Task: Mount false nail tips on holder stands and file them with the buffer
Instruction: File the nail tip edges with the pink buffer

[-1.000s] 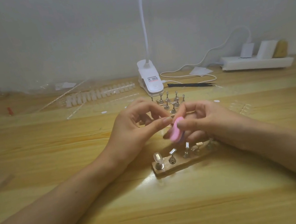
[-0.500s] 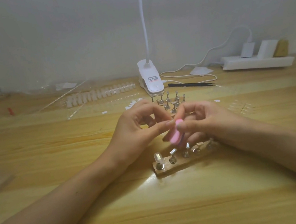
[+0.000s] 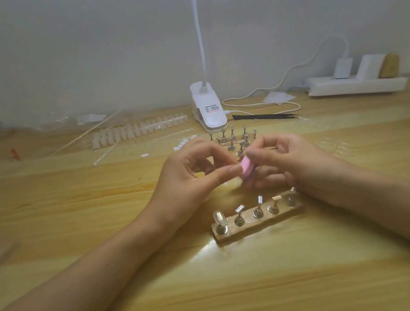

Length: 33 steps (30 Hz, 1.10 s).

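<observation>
The pale wooden table (image 3: 221, 300) has a smooth, slightly glossy varnish. The small pink buffer block (image 3: 246, 166) looks matt. The silver metal holder stands (image 3: 257, 212) shine on a rough wooden base (image 3: 263, 223). The white clip lamp (image 3: 212, 116) is glossy plastic.

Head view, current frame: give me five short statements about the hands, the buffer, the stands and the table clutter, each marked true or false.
1. The right hand holds the pink buffer. True.
2. A clear nail tip sits on the leftmost stand of the wooden base. True.
3. The wooden base carries three stands. False: it carries five.
4. The black tweezers lie between the wooden base and the person. False: they lie beyond the hands, right of the lamp clip.
5. The power strip lies at the far right, by the wall. True.
</observation>
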{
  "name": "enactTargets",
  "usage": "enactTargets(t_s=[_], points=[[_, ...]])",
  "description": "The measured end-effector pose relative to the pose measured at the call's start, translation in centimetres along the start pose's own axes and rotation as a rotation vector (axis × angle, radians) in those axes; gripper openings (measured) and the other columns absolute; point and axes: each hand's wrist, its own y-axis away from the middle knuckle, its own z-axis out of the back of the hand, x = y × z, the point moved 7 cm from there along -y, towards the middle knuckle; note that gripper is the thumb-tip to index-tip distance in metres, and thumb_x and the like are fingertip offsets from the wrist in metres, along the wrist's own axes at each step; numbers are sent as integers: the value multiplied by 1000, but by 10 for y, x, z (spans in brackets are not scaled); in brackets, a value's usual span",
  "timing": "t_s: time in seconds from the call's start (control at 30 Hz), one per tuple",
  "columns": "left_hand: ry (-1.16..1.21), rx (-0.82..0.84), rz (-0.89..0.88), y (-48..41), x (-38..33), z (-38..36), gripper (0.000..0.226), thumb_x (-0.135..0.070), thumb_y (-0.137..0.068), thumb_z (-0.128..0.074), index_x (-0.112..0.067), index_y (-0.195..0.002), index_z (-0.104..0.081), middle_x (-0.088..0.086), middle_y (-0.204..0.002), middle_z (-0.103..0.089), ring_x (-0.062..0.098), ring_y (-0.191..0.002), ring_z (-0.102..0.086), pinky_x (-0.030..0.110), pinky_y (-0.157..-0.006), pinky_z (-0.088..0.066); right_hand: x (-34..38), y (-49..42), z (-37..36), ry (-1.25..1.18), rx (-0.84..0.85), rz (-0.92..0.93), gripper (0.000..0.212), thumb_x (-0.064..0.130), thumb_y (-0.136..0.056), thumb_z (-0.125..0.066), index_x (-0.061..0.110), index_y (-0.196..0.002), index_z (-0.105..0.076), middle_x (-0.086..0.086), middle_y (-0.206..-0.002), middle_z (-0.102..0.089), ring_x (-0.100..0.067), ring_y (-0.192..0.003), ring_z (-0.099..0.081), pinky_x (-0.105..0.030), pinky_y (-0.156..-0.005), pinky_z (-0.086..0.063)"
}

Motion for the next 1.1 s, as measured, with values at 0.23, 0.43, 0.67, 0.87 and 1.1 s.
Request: enactTargets(t_s=[0.23,0.43,0.67,0.87,1.1], points=[[-6,3,4,0,0,0,5,-14,-78,-77,-14,-79,-72,6,-83,-62,3,-75,-54,15,-70,-42,-2,-1,-2,-8,48,-28,28,28,-80,-71,3,-86,-61,-17,-83,-76,-22,-73,-76,-21,-61,-58],[12,1,-6,1,0,-1,7,-24,-76,-75,-18,-78,-72,2,-83,-62,3,-75,-55,15,-71,-43,0,-1,2,-34,43,-36,26,31,-75,-72,7,-81,-63,-18,-84,-75,-21,-73,-76,-25,-65,-62],[-11,21,5,0,2,-2,6,-14,-79,-77,-15,-79,-71,-3,-81,-62,1,-75,-56,15,-70,-44,0,1,-5,84,63,-13,31,34,-78,-72,7,-87,-61,-16,-85,-76,-22,-74,-76,-23,-62,-60],[-9,26,17,2,1,-2,6,-19,-77,-78,-17,-78,-73,0,-85,-62,5,-76,-57,18,-73,-46,0,-1,0,13,71,-35,29,35,-71,-76,10,-80,-63,-13,-82,-75,-20,-70,-75,-23,-63,-61],[-43,23,-13,1,-1,-2,11,-9,-80,-77,-17,-77,-71,-4,-82,-61,0,-74,-56,12,-69,-43,0,2,-8,83,123,-25,20,31,-80,-75,13,-82,-65,-19,-88,-75,-18,-69,-74,-20,-59,-58]])
